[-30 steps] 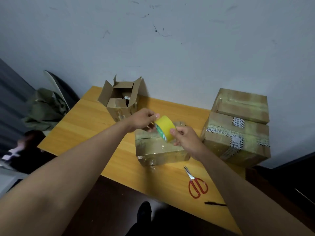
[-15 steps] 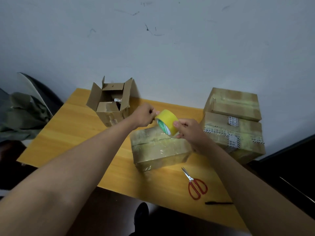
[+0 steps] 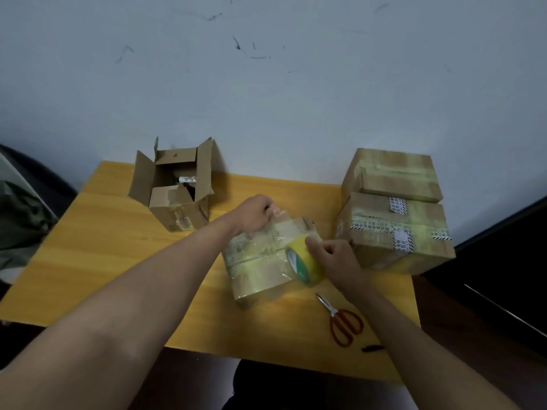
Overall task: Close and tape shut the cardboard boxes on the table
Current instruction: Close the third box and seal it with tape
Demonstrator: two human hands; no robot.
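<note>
A closed cardboard box (image 3: 260,267), wrapped in clear tape, lies in the middle of the yellow table (image 3: 118,261). My right hand (image 3: 334,258) grips a yellow tape roll (image 3: 305,261) at the box's near right edge. My left hand (image 3: 254,213) pinches the free end of the tape at the box's far edge. A clear strip of tape (image 3: 288,230) stretches between the two hands over the box top. An open box (image 3: 177,187) with raised flaps stands at the back left.
Two taped boxes (image 3: 393,214) are stacked at the right, against the wall. Red-handled scissors (image 3: 343,321) and a black pen (image 3: 373,348) lie near the table's front right edge. A chair with green cloth (image 3: 20,214) stands at the left.
The roll has come down and toward me from above the box to its near right edge, drawing out a strip of tape. My left hand stays at the far edge with the tape's end.
</note>
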